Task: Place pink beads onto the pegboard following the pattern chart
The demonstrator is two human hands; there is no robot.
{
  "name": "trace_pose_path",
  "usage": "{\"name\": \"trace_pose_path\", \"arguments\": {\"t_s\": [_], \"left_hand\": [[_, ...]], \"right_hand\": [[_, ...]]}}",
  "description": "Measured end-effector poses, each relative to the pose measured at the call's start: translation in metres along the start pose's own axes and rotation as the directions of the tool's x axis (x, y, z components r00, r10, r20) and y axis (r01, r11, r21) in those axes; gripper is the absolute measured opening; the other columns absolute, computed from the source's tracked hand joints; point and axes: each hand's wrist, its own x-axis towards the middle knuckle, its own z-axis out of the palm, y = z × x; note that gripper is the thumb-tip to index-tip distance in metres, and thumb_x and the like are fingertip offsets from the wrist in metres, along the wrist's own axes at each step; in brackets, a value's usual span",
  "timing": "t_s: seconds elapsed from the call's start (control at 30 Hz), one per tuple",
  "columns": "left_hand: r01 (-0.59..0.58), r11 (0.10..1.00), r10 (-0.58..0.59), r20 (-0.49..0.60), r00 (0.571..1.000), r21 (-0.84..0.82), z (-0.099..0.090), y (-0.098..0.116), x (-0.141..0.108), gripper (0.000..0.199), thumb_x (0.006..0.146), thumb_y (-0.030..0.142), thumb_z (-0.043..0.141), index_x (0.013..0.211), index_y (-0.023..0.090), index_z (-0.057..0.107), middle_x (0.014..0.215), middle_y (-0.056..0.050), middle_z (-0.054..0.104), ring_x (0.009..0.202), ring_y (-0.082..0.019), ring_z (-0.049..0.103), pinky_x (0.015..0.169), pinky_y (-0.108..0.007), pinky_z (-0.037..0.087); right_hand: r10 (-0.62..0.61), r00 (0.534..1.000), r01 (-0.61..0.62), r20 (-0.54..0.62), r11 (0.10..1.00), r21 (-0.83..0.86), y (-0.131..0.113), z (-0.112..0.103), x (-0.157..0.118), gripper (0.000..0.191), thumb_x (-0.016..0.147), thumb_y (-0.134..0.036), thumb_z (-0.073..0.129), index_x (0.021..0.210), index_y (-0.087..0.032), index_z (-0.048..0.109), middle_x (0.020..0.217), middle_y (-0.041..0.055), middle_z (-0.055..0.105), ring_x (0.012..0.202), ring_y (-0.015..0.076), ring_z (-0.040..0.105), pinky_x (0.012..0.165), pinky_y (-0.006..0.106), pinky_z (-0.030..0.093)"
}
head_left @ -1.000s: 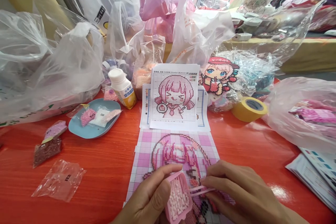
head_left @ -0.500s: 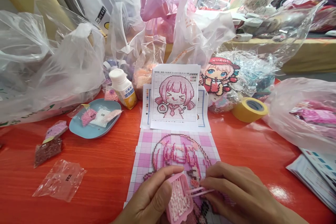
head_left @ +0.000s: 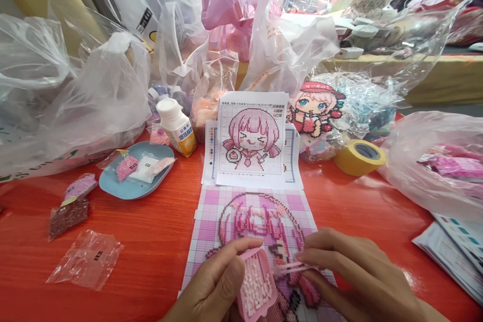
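Note:
My left hand grips a small pink tray of pale pink beads, low over the bead board. Pink tweezers are pinched in my right hand, their tips by the tray's right edge; whether they hold a bead is too small to tell. Beneath both hands lies the checkered pegboard, bearing a partly visible bead figure in pinks with a dark outline. Behind it stands a printed pattern sheet showing a pink-haired cartoon figure.
On the left are a blue plate with bead bags, a white bottle, more bead packets and a flat bag. Yellow tape, a plastic bag and papers are on the right. Plastic bags line the back.
My right hand and the tweezers have shifted slightly to the right. The tray in my left hand has moved a little left.

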Motion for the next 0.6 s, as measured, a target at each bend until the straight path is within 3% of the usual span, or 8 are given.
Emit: {"name": "trace_pose_path", "arguments": {"t_s": [0.17, 0.33, 0.47, 0.6], "left_hand": [[-0.037, 0.999, 0.038, -0.02, 0.999, 0.014, -0.002, -0.002, 0.001, 0.064, 0.083, 0.067, 0.055, 0.129, 0.022, 0.056, 0.075, -0.003, 0.066, 0.066, -0.016, 0.06, 0.06, -0.024, 0.042], [-0.067, 0.997, 0.064, -0.079, 0.995, -0.041, 0.0, -0.001, -0.001, 0.06, 0.084, 0.064, 0.057, 0.121, 0.018, 0.064, 0.09, -0.011, 0.074, 0.066, -0.017, 0.065, 0.059, -0.026, 0.047], [-0.177, 0.969, 0.173, -0.04, 0.984, -0.171, 0.001, 0.006, -0.003, 0.052, 0.083, 0.061, 0.061, 0.107, 0.016, 0.071, 0.078, -0.009, 0.078, 0.059, -0.015, 0.065, 0.055, -0.024, 0.048], [-0.152, 0.952, 0.153, -0.02, 0.988, -0.266, -0.002, 0.009, -0.002, 0.05, 0.083, 0.062, 0.06, 0.102, 0.017, 0.073, 0.071, -0.007, 0.077, 0.051, -0.014, 0.063, 0.048, -0.022, 0.048]], "right_hand": [[0.045, 0.999, -0.045, 0.001, 0.997, -0.055, 0.011, -0.001, -0.009, 0.011, 0.097, -0.021, 0.05, 0.094, -0.02, 0.06, 0.077, 0.0012, 0.065, 0.062, 0.0096, 0.064, 0.053, 0.02, 0.048], [0.059, 0.998, -0.057, 0.03, 0.995, -0.076, 0.016, 0.002, -0.014, 0.008, 0.096, -0.023, 0.052, 0.095, -0.019, 0.059, 0.077, 0.0015, 0.065, 0.06, 0.0101, 0.062, 0.051, 0.02, 0.046], [0.065, 0.996, -0.059, 0.06, 0.994, -0.095, 0.018, 0.004, -0.017, 0.008, 0.096, -0.024, 0.052, 0.094, -0.02, 0.059, 0.078, 0.0019, 0.065, 0.06, 0.0106, 0.061, 0.05, 0.02, 0.044], [0.034, 0.993, -0.022, 0.111, 0.994, -0.108, 0.021, 0.006, -0.019, 0.008, 0.096, -0.024, 0.053, 0.091, -0.02, 0.057, 0.077, 0.0012, 0.063, 0.059, 0.01, 0.06, 0.048, 0.02, 0.041]]}}
